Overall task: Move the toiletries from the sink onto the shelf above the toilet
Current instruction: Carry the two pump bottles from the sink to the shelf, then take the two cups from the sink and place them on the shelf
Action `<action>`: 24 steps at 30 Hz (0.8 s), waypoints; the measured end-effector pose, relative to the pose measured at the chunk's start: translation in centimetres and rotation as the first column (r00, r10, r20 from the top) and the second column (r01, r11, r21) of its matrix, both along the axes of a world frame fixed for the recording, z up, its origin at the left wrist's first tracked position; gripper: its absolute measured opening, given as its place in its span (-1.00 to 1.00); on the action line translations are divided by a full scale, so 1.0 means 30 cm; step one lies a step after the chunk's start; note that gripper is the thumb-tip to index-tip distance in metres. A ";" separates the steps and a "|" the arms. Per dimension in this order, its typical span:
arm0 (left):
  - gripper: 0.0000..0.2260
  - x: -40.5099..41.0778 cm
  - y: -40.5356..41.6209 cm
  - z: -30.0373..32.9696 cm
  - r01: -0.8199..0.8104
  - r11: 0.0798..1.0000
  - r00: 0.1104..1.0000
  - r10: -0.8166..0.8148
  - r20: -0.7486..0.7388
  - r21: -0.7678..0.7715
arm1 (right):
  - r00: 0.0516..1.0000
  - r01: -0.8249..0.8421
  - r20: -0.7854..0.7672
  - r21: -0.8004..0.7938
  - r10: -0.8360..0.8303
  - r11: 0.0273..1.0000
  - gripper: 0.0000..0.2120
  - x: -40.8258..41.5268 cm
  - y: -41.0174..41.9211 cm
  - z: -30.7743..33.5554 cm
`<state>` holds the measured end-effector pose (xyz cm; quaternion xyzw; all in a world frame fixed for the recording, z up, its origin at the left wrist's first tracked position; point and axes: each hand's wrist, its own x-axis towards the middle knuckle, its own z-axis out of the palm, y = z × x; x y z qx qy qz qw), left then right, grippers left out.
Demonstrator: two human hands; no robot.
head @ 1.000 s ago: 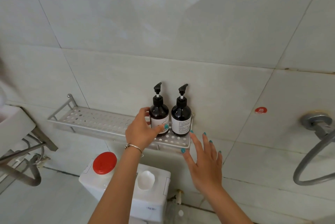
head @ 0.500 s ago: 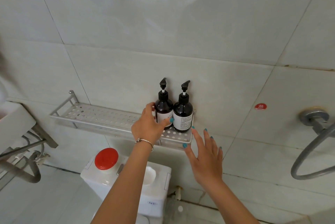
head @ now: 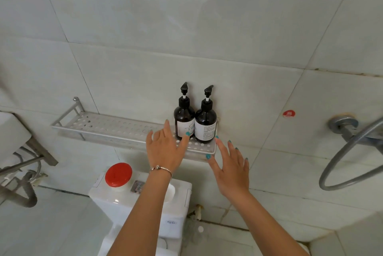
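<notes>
Toiletries stand on the perforated metal shelf (head: 107,126) fixed to the tiled wall: two dark pump bottles, upright and touching side by side at the shelf's right end. The left bottle (head: 184,118) and the right bottle (head: 205,122) both carry pale labels, and their black pump heads point up against the wall. The rest of the shelf, out to its raised left rail, holds nothing else.

Below the shelf sits the white toilet tank (head: 143,202), with a red-lidded container (head: 118,174) resting on its left side and a small metal flush button just right of that lid.

Both hands are spread flat with fingers splayed, gripping nothing. The left hand (head: 164,150) hovers in front of the shelf, just left of the bottles; its thumb tip lies over the lower label of the left bottle, though whether it touches cannot be told. A thin bracelet (head: 161,169) circles that wrist. The right hand (head: 231,167) sits below the shelf's right end, its thumb tip at the front corner of the shelf and its fingers reaching up toward the wall, apart from the right bottle. The two hands are near each other but not touching.

Left of the shelf, part of the white sink (head: 11,129) shows at the frame edge. Well right of the shelf, a metal shower hose (head: 339,162) loops down from a wall fitting, beside a small red sticker (head: 289,113).
</notes>
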<state>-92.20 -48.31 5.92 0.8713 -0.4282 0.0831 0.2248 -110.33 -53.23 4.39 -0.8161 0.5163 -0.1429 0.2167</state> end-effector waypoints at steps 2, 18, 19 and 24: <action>-0.32 -0.016 0.039 -0.028 0.021 0.999 1.000 -0.020 0.012 -0.024 | 1.000 0.005 -0.001 -0.005 -0.005 1.000 -0.46 0.000 -0.001 -0.002; -0.46 -0.283 0.370 -0.322 0.163 0.952 0.918 -0.050 -0.393 0.259 | 1.000 0.016 -0.026 0.273 -0.010 0.962 -0.43 -0.099 0.279 -0.303; -0.46 -0.354 0.443 -0.391 0.165 0.923 0.880 0.021 -0.474 0.347 | 0.996 0.004 -0.080 0.352 0.026 0.936 -0.43 -0.139 0.353 -0.376; -0.42 -0.533 0.777 -0.662 0.315 0.720 0.628 0.332 -0.704 0.619 | 0.761 -0.242 -0.331 0.653 0.558 0.717 -0.34 -0.335 0.507 -0.575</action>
